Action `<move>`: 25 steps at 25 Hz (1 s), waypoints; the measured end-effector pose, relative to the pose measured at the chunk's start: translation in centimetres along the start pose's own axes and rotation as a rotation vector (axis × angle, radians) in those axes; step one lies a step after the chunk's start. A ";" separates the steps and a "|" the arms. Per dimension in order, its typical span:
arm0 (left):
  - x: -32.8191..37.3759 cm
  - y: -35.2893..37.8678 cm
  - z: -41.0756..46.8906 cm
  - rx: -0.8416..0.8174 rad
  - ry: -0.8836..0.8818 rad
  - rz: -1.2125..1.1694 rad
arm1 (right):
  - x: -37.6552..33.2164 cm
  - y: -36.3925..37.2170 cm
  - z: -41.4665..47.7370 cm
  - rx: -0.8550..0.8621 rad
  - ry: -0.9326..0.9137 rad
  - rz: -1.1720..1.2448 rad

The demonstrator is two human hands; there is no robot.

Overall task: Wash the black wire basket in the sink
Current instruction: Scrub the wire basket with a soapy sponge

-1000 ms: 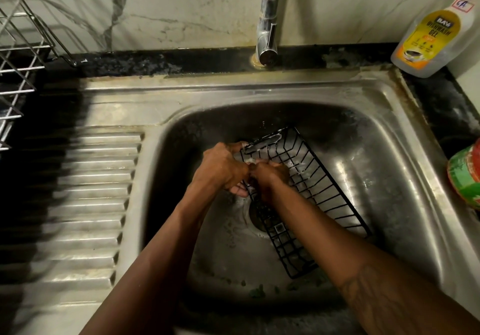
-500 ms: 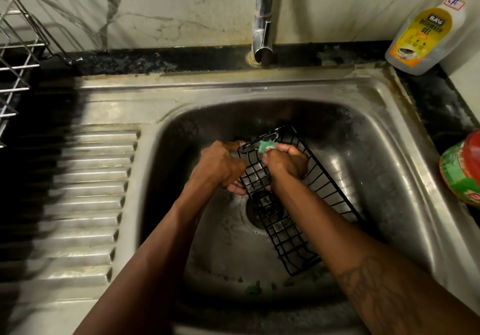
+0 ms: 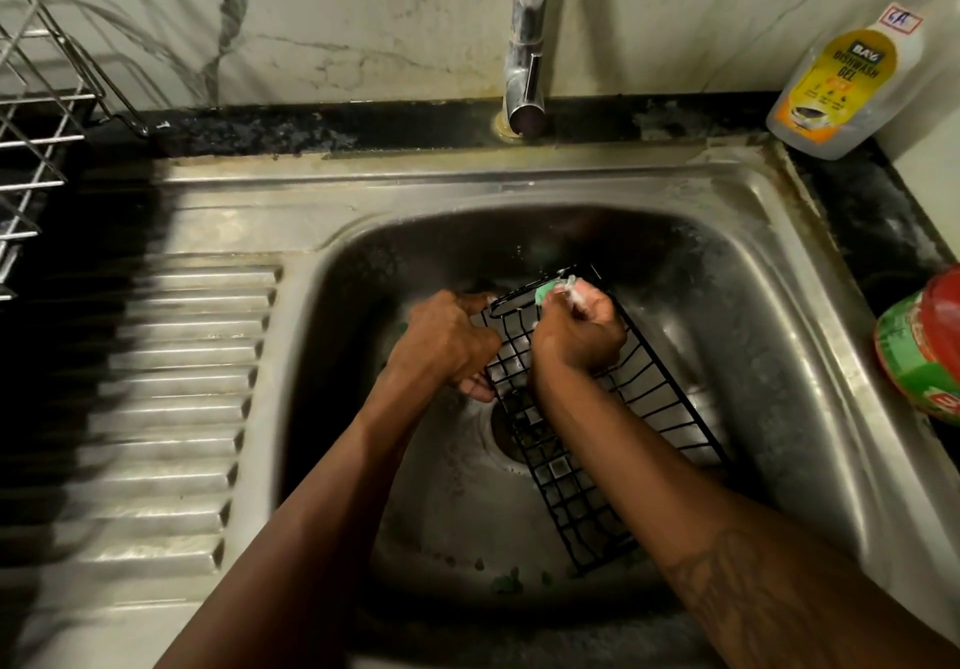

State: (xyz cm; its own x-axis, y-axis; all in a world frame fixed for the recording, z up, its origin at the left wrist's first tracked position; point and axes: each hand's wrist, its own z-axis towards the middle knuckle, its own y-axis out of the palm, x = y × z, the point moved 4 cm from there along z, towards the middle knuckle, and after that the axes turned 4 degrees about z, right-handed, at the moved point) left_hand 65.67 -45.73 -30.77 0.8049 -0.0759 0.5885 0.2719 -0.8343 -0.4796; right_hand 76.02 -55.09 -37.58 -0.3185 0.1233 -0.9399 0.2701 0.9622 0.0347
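green scrubber (image 3: 544,295): mostly buried in my right grip (image 3: 576,336)
black wire basket (image 3: 569,507): middle hidden under my right forearm (image 3: 675,486)
jar (image 3: 924,351): cut off at 3 o'clock
dish rack (image 3: 31,149): cut off at 10 o'clock

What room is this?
Probably a kitchen: a steel sink with a tap, a dishwash gel bottle beside it, and a wire dish rack on the left.

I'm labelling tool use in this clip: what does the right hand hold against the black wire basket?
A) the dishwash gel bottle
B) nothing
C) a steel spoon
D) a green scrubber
D: the right hand grips a soapy green scrubber at the far end of the black wire basket; the dishwash gel bottle stands on the counter.
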 end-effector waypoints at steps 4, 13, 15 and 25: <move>-0.4 -0.7 0.4 0.069 0.026 0.041 | -0.4 0.2 0.4 -0.158 -0.256 -0.136; -0.5 -2.4 0.3 0.383 0.206 0.460 | -3.0 0.4 -1.1 -0.380 -0.632 -0.359; -0.6 -2.3 0.4 0.373 0.214 0.452 | -3.4 0.8 -1.0 -0.457 -0.746 -0.506; -1.3 -2.6 1.9 0.385 0.166 0.408 | -3.2 3.3 -3.0 -0.947 -0.971 -0.926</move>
State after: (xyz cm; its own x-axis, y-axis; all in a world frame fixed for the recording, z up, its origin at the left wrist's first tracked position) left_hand 64.89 -42.43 -31.49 0.7998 -0.4599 0.3858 0.1543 -0.4636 -0.8725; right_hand 75.23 -51.57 -33.45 0.7082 -0.3826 -0.5933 -0.4118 0.4588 -0.7873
